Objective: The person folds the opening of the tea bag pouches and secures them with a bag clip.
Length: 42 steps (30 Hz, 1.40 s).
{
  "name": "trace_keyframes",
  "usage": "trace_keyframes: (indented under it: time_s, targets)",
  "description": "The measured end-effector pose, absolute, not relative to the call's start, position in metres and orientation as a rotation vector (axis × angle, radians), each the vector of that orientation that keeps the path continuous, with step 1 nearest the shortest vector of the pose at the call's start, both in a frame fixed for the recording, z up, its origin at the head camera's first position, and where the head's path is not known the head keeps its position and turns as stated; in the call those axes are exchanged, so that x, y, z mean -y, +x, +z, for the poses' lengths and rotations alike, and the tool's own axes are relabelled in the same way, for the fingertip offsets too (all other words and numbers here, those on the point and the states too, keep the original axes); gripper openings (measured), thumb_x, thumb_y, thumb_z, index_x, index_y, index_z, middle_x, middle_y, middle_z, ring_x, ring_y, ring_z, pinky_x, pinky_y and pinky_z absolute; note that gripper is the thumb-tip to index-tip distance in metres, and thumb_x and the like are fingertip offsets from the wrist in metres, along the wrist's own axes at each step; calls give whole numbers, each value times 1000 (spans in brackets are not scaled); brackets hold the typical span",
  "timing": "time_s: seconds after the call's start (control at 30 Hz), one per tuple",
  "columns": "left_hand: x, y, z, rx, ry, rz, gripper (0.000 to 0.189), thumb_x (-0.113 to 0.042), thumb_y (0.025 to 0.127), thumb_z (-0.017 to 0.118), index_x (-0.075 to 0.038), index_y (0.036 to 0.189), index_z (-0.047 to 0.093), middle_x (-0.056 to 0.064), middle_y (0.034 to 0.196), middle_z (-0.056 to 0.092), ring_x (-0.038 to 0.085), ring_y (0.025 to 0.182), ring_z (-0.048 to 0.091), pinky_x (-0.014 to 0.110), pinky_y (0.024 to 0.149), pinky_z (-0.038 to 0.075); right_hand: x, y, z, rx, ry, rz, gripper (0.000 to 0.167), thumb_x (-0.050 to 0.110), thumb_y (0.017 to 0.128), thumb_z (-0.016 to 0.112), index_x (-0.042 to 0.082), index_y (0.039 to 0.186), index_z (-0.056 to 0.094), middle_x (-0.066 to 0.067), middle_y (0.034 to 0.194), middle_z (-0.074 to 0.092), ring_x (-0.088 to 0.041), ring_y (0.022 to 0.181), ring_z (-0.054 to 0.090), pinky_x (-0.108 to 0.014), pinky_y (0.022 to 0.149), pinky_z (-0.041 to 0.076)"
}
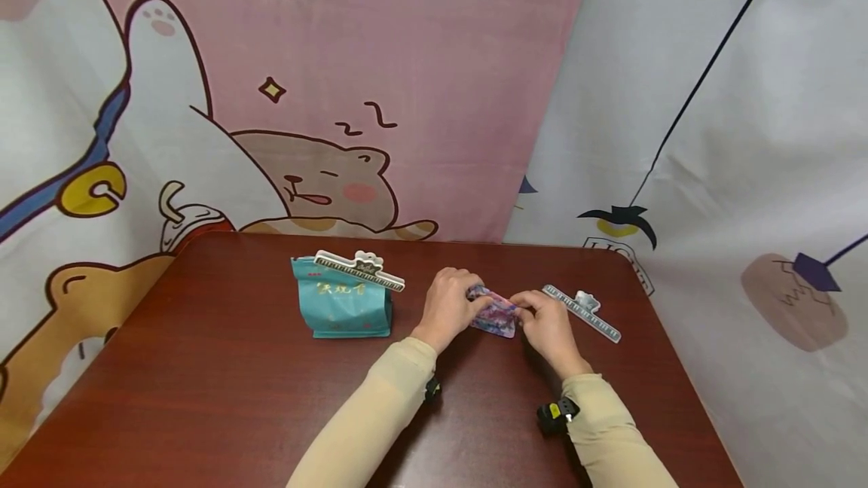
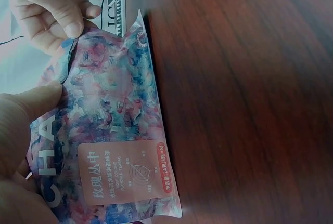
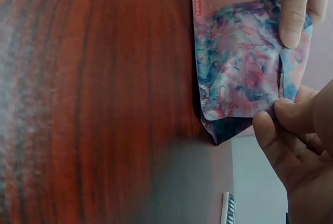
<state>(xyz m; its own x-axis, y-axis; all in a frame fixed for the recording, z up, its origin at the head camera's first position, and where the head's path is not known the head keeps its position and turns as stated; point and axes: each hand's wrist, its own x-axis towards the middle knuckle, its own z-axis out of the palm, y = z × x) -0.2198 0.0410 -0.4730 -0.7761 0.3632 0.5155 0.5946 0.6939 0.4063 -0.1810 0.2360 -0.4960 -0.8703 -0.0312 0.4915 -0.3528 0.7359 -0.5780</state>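
Observation:
A purple, pink and blue patterned tea pouch [image 1: 498, 318] stands on the table between both hands, its label showing in the left wrist view. My left hand [image 1: 449, 309] grips the pouch's upper part from the left, thumb [image 2: 44, 99] pressed on its front near the top edge. At the other end of that edge, my right hand [image 1: 548, 328] pinches the top corner between thumb and fingers [image 3: 270, 133]. The pouch's top looks folded over along a dark line between the two thumbs. A long clip with piano-key markings [image 1: 585, 313] lies just right of the right hand.
Left of the hands stands a teal tea bag [image 1: 344, 309] with a similar piano-key clip [image 1: 359, 269] across its top. The dark red wooden table [image 1: 224, 367] ends at a cartoon-printed cloth [image 1: 441, 96] behind it and to the right.

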Motion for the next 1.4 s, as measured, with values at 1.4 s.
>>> trace_keyframes:
  time_s: [1.4]
  targets:
    - [-40, -221, -473, 2538, -736, -837, 26, -38, 84, 87, -14, 93, 80, -1, 90, 76, 17, 86, 67, 35, 98, 52, -297, -166, -478, 2739, 82, 918, 22, 3, 95, 72, 0, 117, 72, -24, 117, 69, -46, 109, 65, -62, 91, 54]
